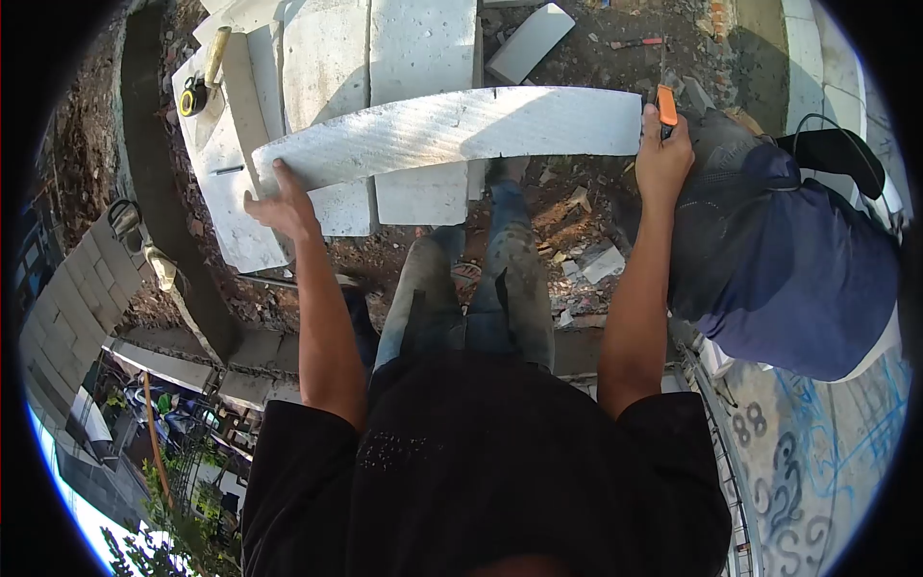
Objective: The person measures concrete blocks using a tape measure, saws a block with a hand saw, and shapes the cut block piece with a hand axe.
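A long white lightweight concrete block (452,130) with a ridged face spans between my hands, above a stack of similar blocks (423,38). Dark marks show on its two long edges near the middle. My left hand (286,205) grips its left end, thumb on the face and fingers round the end. My right hand (665,154) is at the right end, closed around an orange-and-black tool (666,104) whose exact kind I cannot make out. Its thumb rests against the block's end. Left of the block lie a yellow-and-black tape measure (194,97) and a wooden handle (218,53).
A thin dark stick (228,170) lies on the left block. Another white block (531,43) and a red-handled tool (637,42) rest on rubble. Dark blue cloth (798,260) covers something at right. A low concrete wall (159,144) runs along the left.
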Demonstrator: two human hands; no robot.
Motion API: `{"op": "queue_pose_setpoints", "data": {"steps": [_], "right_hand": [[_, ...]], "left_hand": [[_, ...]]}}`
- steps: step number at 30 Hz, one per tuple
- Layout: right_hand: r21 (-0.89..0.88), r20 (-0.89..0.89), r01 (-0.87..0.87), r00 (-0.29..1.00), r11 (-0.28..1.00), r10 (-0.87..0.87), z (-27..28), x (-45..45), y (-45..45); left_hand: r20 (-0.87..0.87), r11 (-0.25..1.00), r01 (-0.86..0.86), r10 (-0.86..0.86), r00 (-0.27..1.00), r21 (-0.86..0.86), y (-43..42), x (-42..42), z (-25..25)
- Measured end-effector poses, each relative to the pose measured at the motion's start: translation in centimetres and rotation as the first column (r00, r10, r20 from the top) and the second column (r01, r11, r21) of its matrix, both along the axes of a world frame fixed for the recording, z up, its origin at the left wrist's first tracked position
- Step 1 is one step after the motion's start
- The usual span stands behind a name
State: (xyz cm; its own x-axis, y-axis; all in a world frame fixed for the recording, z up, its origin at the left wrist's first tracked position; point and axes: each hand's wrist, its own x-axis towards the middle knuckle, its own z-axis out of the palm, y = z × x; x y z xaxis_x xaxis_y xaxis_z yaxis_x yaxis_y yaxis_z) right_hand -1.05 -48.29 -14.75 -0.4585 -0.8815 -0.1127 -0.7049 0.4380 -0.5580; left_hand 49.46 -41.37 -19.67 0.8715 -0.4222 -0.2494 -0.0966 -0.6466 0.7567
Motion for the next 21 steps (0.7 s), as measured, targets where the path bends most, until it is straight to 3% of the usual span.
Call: {"op": "queue_pose_setpoints", "data": {"steps": [1, 2, 4, 5, 6, 7, 9, 11, 14, 21], "right_hand": [[-0.003, -0.089, -0.001, 0.996, 1.0, 0.001, 3.4, 1.9, -0.4], [-0.016, -0.095, 0.004, 0.995, 1.0, -0.005, 5.5, 3.1, 0.0], [-0.184, 0.0, -0.016, 1.0, 0.983, 0.017, 8.8, 5.2, 1.9], [-0.198, -0.01, -0.009, 1.0, 0.98, 0.007, 10.1, 6.6, 3.6], [-0.212, 0.159, 0.032, 0.987, 0.977, 0.002, 11.2, 8.3, 5.2], [-0.221, 0.326, 0.069, 0.945, 0.973, 0.007, 12.2, 9.8, 6.8], [-0.21, 0.414, 0.054, 0.91, 0.976, 0.039, 12.5, 12.3, 10.1], [-0.161, 0.482, 0.044, 0.875, 0.986, 0.039, 13.1, 14.8, 13.1], [-0.353, 0.317, -0.118, 0.918, 0.928, 0.237, 10.5, 16.3, 16.9], [-0.125, 0.451, -0.082, 0.883, 0.989, 0.13, 13.5, 16.2, 18.7]], "left_hand": [[0.45, 0.991, 0.12, -0.135, 0.883, 0.062, -0.9, -1.8, 1.3], [0.792, 0.968, 0.193, -0.245, 0.559, 0.163, -1.8, -3.9, 2.3], [0.608, 0.767, 0.641, -0.52, 0.6, 0.023, -3.6, -8.7, 3.1], [0.616, 0.653, 0.751, -0.634, 0.467, 0.103, -4.2, -11.3, 2.5], [0.612, 0.525, 0.831, -0.722, 0.321, 0.183, -4.7, -13.2, 2.0], [0.621, 0.528, 0.833, -0.712, 0.327, 0.167, -4.9, -14.2, 1.9], [0.476, 0.493, 0.764, -0.834, 0.279, 0.415, -5.2, -15.2, 1.8], [0.466, 0.486, 0.755, -0.842, 0.27, 0.441, -4.8, -15.2, 1.8], [0.489, 0.485, 0.751, -0.836, 0.248, 0.449, -5.2, -15.0, 1.9], [0.475, 0.483, 0.728, -0.846, 0.244, 0.487, -5.3, -15.2, 2.6]]}}
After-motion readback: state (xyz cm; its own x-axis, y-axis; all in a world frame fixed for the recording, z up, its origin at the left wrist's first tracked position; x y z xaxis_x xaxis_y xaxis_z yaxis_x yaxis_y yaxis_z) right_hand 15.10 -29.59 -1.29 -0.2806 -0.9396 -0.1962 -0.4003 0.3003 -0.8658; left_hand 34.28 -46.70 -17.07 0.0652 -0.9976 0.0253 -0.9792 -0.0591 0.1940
